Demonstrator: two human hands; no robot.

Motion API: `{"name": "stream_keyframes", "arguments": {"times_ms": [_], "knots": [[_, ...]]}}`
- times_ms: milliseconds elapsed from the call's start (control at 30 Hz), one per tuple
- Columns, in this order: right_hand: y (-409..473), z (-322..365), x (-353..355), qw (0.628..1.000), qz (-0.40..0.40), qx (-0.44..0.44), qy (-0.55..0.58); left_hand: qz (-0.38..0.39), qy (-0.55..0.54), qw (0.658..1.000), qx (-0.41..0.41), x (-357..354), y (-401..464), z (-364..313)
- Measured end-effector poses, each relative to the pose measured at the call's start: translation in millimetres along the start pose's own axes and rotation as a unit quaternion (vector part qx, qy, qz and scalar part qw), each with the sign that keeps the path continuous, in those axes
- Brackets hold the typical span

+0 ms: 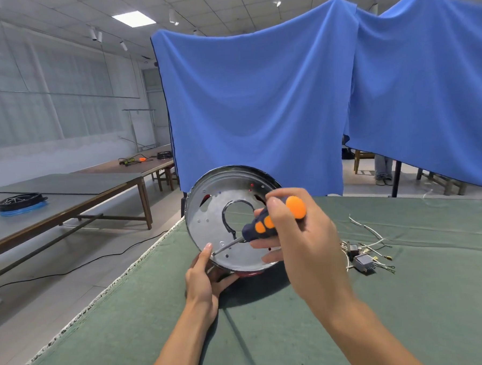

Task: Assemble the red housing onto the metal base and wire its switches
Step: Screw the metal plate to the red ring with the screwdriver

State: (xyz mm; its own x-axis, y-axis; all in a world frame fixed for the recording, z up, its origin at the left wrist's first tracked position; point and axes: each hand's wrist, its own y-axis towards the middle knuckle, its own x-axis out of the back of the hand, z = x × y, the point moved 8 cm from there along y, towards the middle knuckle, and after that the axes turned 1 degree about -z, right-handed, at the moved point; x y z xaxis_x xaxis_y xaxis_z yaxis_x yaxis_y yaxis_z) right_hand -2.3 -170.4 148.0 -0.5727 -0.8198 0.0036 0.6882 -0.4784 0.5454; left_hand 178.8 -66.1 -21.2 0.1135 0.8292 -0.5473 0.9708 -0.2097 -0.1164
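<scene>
blue cloth (258, 106), green table cover (298, 333), wooden tables (67, 202)

Desk (394, 313) covered with green cloth (271, 348), creased down the middle. Near its right side lie loose white wires (372, 231) and small grey switches (362, 262), close together.

Round metal base (230, 208), shiny silver disc with raised rim, large keyhole-shaped centre opening and several small holes, tilted up on its near edge on the green cloth, face toward the camera. Red housing (251, 274) mostly hidden behind the base; a red strip shows at the bottom edge and red through the slots. Switches (362, 262), small grey blocks with white wires and terminal ends, lie loose on the cloth right of the base, apart from it.
</scene>
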Motion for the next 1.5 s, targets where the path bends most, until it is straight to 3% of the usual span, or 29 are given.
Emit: {"name": "stream_keyframes", "arguments": {"times_ms": [100, 200, 400, 600, 667, 800, 967, 1133, 1267, 1433, 1500], "knots": [[-1, 17, 6, 0.986, -0.034, 0.098, -0.133, 0.021, -0.001, 1.0, -0.004, 0, 4, -2], [-2, 27, 8, 0.973, -0.026, 0.131, -0.188, 0.041, -0.002, 0.999, 0.004, 1, 9, 0], [1, 25, -12, 0.927, 0.1, 0.085, -0.351, 0.047, -0.026, 0.999, 0.006, 1, 17, -1], [11, 22, 12, 0.876, 0.023, 0.029, -0.48, 0.042, -0.02, 0.999, -0.001, -1, 21, -1], [12, 20, 16, 0.883, 0.021, 0.015, -0.469, 0.042, -0.014, 0.999, -0.006, 0, 22, 0], [12, 16, 6, 0.925, 0.111, 0.005, -0.365, 0.048, -0.014, 0.999, -0.012, 0, 22, 0], [10, 22, 8, 0.903, 0.047, 0.037, -0.425, 0.059, -0.017, 0.998, -0.014, -3, 22, 1], [8, 18, 1, 0.935, 0.107, 0.021, -0.337, 0.054, -0.018, 0.998, -0.013, -4, 20, 0], [8, 23, 5, 0.914, 0.044, 0.055, -0.398, 0.053, -0.012, 0.998, -0.018, -3, 20, 0], [11, 11, 5, 0.938, 0.095, 0.01, -0.334, 0.047, -0.017, 0.999, -0.007, -3, 19, 0], [15, 16, 12, 0.921, 0.042, 0.043, -0.385, 0.047, -0.011, 0.999, -0.007, -5, 18, 0]]}}
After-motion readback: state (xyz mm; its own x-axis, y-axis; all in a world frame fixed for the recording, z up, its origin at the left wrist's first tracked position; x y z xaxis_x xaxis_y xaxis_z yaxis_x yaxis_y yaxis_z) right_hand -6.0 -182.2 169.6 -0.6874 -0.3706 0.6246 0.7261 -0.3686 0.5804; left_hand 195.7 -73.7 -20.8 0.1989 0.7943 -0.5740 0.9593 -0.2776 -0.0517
